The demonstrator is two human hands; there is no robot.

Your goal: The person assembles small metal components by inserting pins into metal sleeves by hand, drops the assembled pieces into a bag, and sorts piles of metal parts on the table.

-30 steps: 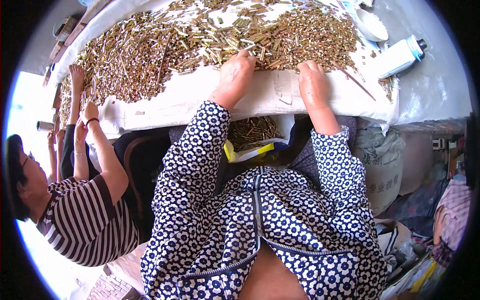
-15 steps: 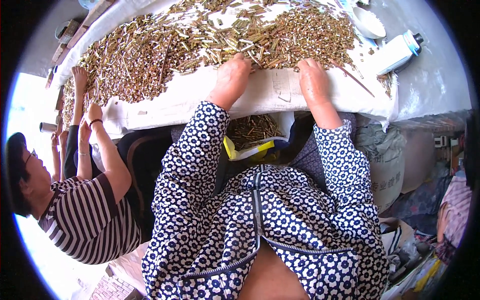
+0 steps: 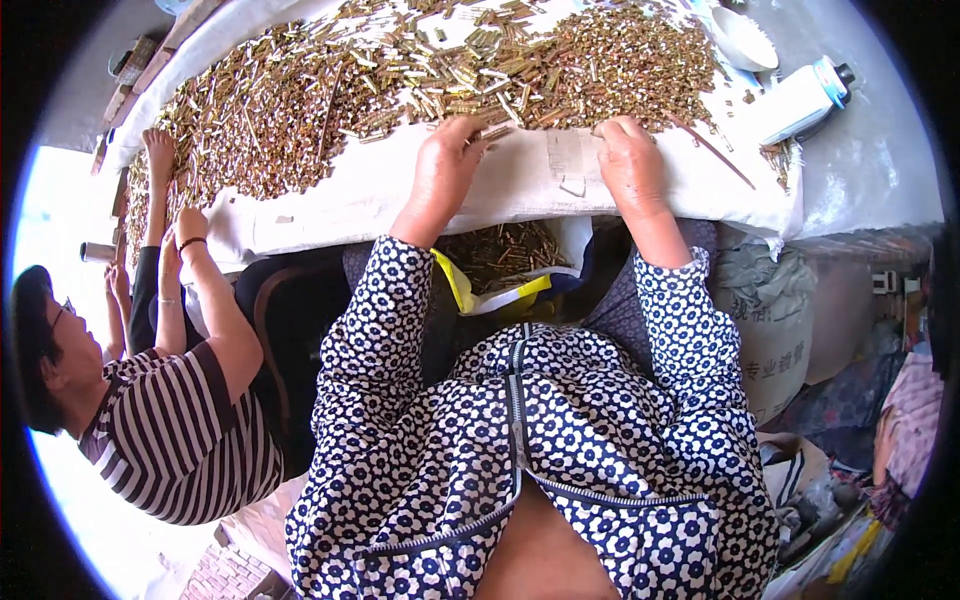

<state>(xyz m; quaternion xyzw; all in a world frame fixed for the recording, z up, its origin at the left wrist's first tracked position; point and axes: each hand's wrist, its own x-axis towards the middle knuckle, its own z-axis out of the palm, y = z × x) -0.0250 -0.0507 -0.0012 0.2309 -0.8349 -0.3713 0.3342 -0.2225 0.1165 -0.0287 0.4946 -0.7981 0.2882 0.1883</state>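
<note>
At the near edge of the white cloth spread over the work table (image 3: 320, 212), the left hand (image 3: 444, 172) has its fingers curled in, a short, slim brass-coloured metal piece (image 3: 496, 132) at their tips; I cannot tell whether they are clamped on it. Farther right along the cloth's edge, the right hand (image 3: 630, 168) is bent over, its fingertips hidden, so its grip cannot be told either.

Beyond both hands, a broad heap of small brass-coloured metal pieces (image 3: 370, 95) covers much of the cloth. By that, handling seems far from over; which pieces are finished does not show.

Below the cloth's near edge, an open white bag with a yellow-and-blue rim (image 3: 455, 284) holds many slender copper-brown pieces (image 3: 512, 250). Toward the cloth's right end are a round white bowl (image 3: 745, 42) and a white bottle with a black cap (image 3: 800, 104), contents not visible.
</note>
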